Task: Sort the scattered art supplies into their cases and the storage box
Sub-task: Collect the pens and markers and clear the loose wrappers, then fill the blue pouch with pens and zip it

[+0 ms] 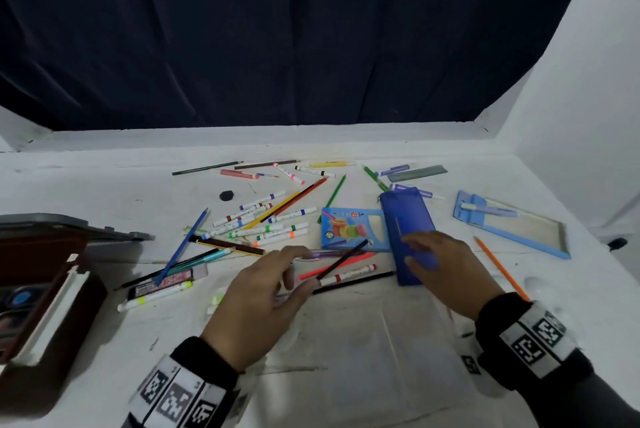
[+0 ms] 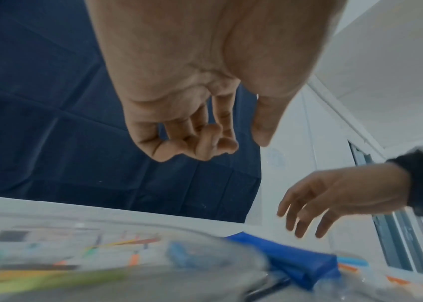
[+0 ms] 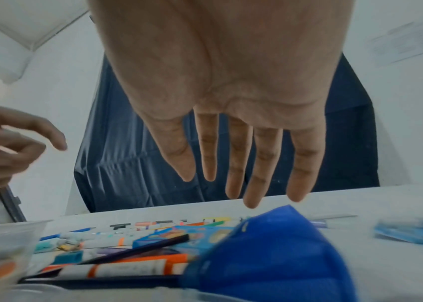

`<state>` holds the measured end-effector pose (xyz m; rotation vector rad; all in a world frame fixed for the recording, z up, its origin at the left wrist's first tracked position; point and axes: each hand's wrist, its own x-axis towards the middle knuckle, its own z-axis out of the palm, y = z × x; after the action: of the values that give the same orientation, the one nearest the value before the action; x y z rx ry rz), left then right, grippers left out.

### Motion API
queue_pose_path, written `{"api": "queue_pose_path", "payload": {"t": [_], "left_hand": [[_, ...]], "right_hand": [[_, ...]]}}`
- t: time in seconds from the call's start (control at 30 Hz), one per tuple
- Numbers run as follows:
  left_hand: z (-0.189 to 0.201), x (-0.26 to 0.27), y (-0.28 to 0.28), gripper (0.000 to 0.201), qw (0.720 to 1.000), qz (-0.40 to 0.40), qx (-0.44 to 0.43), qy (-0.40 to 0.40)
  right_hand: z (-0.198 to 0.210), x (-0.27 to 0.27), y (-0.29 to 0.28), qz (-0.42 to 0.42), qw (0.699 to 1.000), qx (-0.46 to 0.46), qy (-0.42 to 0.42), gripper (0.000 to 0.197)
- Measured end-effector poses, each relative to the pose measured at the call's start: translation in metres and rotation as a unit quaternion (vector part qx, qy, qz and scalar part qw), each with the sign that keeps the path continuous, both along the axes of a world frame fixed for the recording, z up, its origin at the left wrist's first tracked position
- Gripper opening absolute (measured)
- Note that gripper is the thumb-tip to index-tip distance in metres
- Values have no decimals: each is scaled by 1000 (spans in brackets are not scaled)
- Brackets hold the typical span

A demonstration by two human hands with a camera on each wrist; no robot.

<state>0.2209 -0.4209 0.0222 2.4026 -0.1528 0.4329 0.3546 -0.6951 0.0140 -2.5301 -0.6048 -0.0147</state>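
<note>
My right hand (image 1: 415, 251) hovers flat, fingers straight and spread, over a dark blue zip pouch (image 1: 408, 226). The right wrist view shows the fingertips (image 3: 251, 200) just above the pouch (image 3: 270, 255), apart from it. My left hand (image 1: 304, 268) hangs over the table with loosely curled fingers. Its thumb ends beside the near tip of a dark pencil (image 1: 343, 259) that leans across a blue crayon box (image 1: 349, 228). In the left wrist view this hand (image 2: 246, 143) holds nothing. A red-banded marker (image 1: 349, 273) and several more markers (image 1: 263, 223) and pencils lie scattered.
An open brown storage box (image 1: 41, 275) with a white inner rail stands at the left edge. At the right sits a pale blue case tray (image 1: 512, 226), with an orange pencil (image 1: 498, 266) near it. A clear plastic container (image 1: 381, 334) lies in front of me. White walls close both sides.
</note>
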Motion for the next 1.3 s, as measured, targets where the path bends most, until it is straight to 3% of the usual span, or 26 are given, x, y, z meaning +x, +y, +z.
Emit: {"api": "queue_pose_path", "payload": {"t": [0.13, 0.23, 0.33, 0.5, 0.63, 0.8, 0.87, 0.93, 1.0, 1.13, 1.3], "left_hand": [[0, 27, -62, 25, 999, 1, -25, -23], [-11, 58, -102, 35, 997, 3, 39, 64], [-19, 93, -134, 40, 972, 18, 152, 181], [-27, 126, -160, 50, 928, 41, 280, 241], [-26, 133, -167, 49, 925, 66, 264, 267], [-15, 128, -175, 46, 973, 100, 95, 185], [-9, 123, -177, 48, 984, 117, 45, 128], [-5, 113, -176, 45, 988, 127, 58, 62], [-3, 101, -177, 42, 985, 137, 100, 10], [-5, 79, -175, 33, 980, 117, 159, -24], [-12, 57, -169, 30, 976, 123, 181, -4]], "right_hand": [[-5, 30, -39, 1, 999, -14, 50, 35], [-9, 47, -58, 8, 994, -25, 110, 41], [-10, 56, -67, 54, 985, -60, 151, 48], [-10, 63, -71, 90, 978, -60, 176, 53], [-10, 69, -75, 100, 973, -60, 199, 53], [-16, 74, -82, 98, 972, -23, 212, 50], [-16, 77, -87, 77, 978, 57, 185, 39], [-12, 81, -93, 51, 976, 170, 124, 37], [-7, 85, -98, 51, 976, 203, 67, 52], [-9, 88, -101, 141, 984, 108, 4, 81], [-25, 79, -95, 203, 979, -8, 23, 44]]}}
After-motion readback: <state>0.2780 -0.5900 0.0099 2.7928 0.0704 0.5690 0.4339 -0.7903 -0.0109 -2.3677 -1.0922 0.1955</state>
